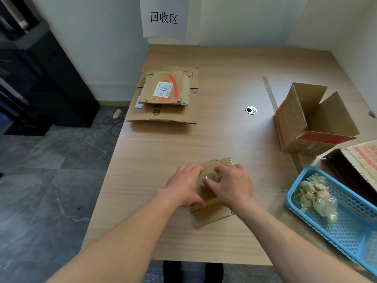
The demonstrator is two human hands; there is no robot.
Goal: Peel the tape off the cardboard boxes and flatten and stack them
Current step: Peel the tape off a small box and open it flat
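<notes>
**Two hands on one small box, near edge of the table**

One small cardboard box (pixel 212 214) lay on the table (pixel 224 78) close to its near edge, about the middle. The left hand (pixel 183 186) gripped the left side of this box with its fingers curled over it. The right hand (pixel 232 184) was on top of the box, and its thumb and fingers were bent around one crumpled piece of clear tape (pixel 212 177) that touched the box top.

At the left edge, toward the far left corner, there was one stack of flattened boxes (pixel 163 111). At least two sheets were in it; the exact number I could not tell. The top one carried one white label.

Two more boxes were at the right edge: one open box (pixel 302 127) with its flaps up, and one larger box (pixel 359 160) nearer, partly out of view. One blue basket (pixel 346 237) at the near right corner held several tape wads (pixel 314 199).
</notes>
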